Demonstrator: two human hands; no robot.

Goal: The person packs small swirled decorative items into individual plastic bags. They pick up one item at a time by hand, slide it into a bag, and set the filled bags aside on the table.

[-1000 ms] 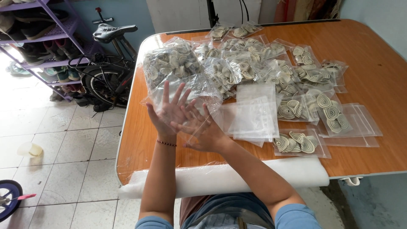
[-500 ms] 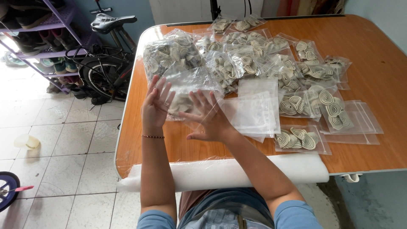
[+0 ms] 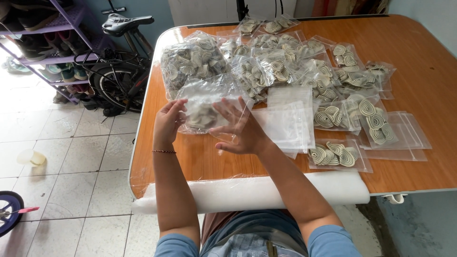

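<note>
My left hand (image 3: 167, 123) and my right hand (image 3: 239, 128) hold a clear plastic bag (image 3: 205, 110) between them, just above the wooden table (image 3: 428, 57). The bag has a few pale spiral coils inside. My left hand grips its left edge. My right hand lies flat against its right side with fingers spread. A stack of empty clear zip bags (image 3: 288, 119) lies right of my right hand. Beyond my hands sits a big bag stuffed with coils (image 3: 190, 59).
Several filled coil bags (image 3: 342, 78) cover the middle and right of the table. A white foam roll (image 3: 252, 192) lies along the near edge. A bicycle (image 3: 116, 71) and a purple shoe rack (image 3: 43, 43) stand to the left on the tiled floor.
Both hands have shifted slightly left with the bag. The left hand went from spread fingers to gripping the bag's edge.
</note>
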